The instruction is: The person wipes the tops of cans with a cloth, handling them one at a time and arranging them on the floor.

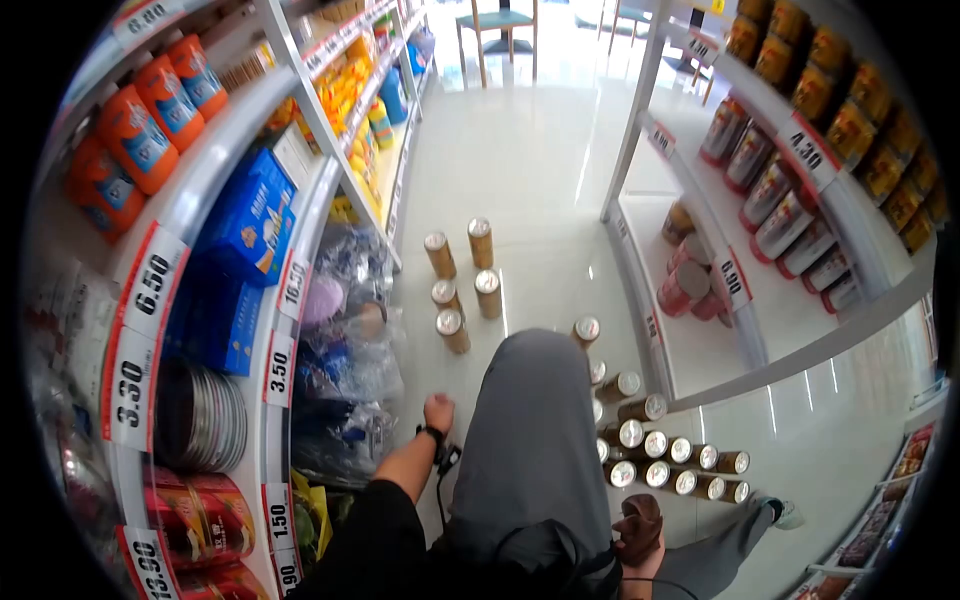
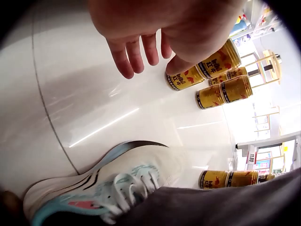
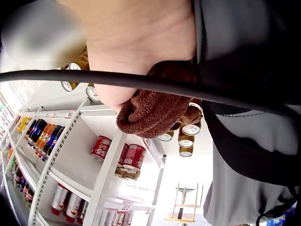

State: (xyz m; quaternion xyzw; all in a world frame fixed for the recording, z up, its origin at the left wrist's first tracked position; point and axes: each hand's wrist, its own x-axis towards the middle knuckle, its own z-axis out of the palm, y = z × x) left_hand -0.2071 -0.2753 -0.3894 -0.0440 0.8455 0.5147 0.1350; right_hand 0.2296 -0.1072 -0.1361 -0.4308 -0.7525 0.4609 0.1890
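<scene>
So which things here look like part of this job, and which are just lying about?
Likely the job:
- brown cloth, held in the right hand
- gold Red Bull cans standing on the floor

Probably just around:
- orange bottles
- shelved blue boxes
- green-seated chair

Grey trousers (image 1: 530, 440). Left of trousers: black sleeve (image 1: 375, 540), black wristband (image 1: 432, 436). Near trousers: black cable (image 3: 127, 80); off-white shoe (image 2: 94, 181), white laces (image 2: 127, 188), teal trim (image 2: 52, 209).

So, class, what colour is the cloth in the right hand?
The cloth is dark reddish brown, clearest in the right wrist view.
</scene>
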